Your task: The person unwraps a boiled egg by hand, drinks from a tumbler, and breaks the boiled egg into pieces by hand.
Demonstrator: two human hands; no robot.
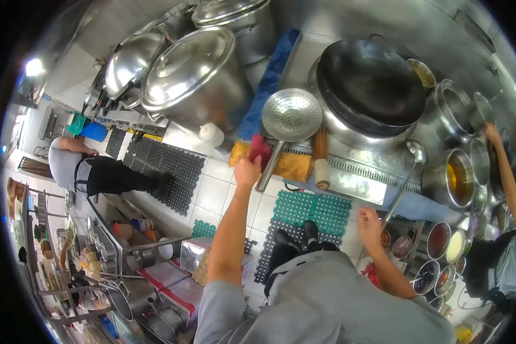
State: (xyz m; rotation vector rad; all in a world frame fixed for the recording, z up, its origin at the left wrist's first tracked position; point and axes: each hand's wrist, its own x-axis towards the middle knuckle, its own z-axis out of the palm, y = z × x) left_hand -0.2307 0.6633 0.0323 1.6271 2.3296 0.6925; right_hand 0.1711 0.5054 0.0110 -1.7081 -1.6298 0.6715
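My left hand (247, 171) reaches forward over the counter's front edge, its fingers closed on a dark red cloth (261, 150). Beneath it lies a folded yellow cloth (292, 163). Just right of that hand is a large perforated strainer (292, 114), its handle pointing toward me. A bamboo wok brush (320, 157) lies beside the strainer. My right hand (370, 225) hangs lower, fingers curled with nothing visible in them. Close by it runs the long handle of a ladle (417, 151), apparently apart from the hand. A black wok (375, 83) sits on the burner ahead.
Large lidded pots (192, 74) stand at the left, near a white squeeze bottle (211, 135). A pot of yellow liquid (460, 178) and seasoning bowls (440, 241) are at right. One person (74, 166) stands far left; another person's arm (507, 172) reaches in at right.
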